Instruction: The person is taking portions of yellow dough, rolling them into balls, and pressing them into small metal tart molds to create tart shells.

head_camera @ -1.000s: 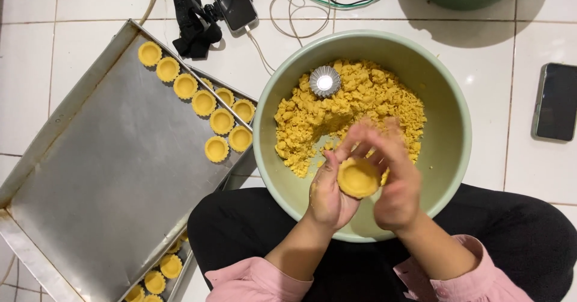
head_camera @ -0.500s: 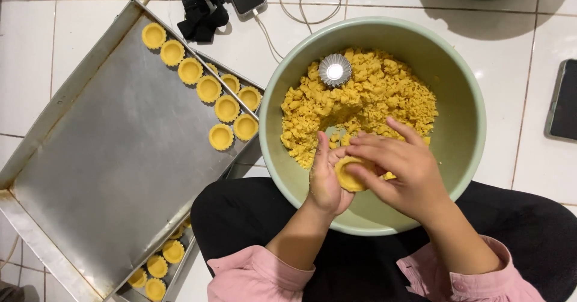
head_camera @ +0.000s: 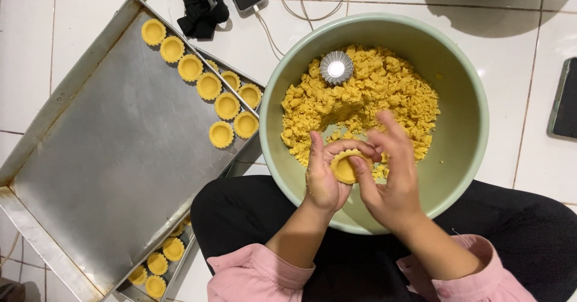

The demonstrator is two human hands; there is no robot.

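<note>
Tart shell in hand: small round yellow dough shell (head_camera: pixel 344 166), held over the near inner wall of the bowl, between both hands.
Left hand: left hand (head_camera: pixel 323 179) cups the shell from below and from its outer side, thumb upright along the rim, index finger curled over the top edge; grasping the shell.
Right hand: right hand (head_camera: pixel 392 176) rests fingertips on the shell's rim and inside, pressing; fingers spread, not clenched.
Change from earlier frame: the right hand, which covered most of the shell half a second ago, has drawn back to its own side, so more of the shell's hollow shows; both hands stay over the same part of the bowl.
Bowl: pale green mixing bowl (head_camera: pixel 466 115), under both hands, resting against the lap.
Dough: yellow crumbled dough (head_camera: pixel 366 94), just beyond the fingertips.
Mould: fluted metal tart mould (head_camera: pixel 336 67), on the dough, beyond the hands.
Tray: metal baking tray (head_camera: pixel 114 158), well out past the left hand.
Finished shells: row of shaped shells (head_camera: pixel 208 86) along the tray's far edge.
</note>
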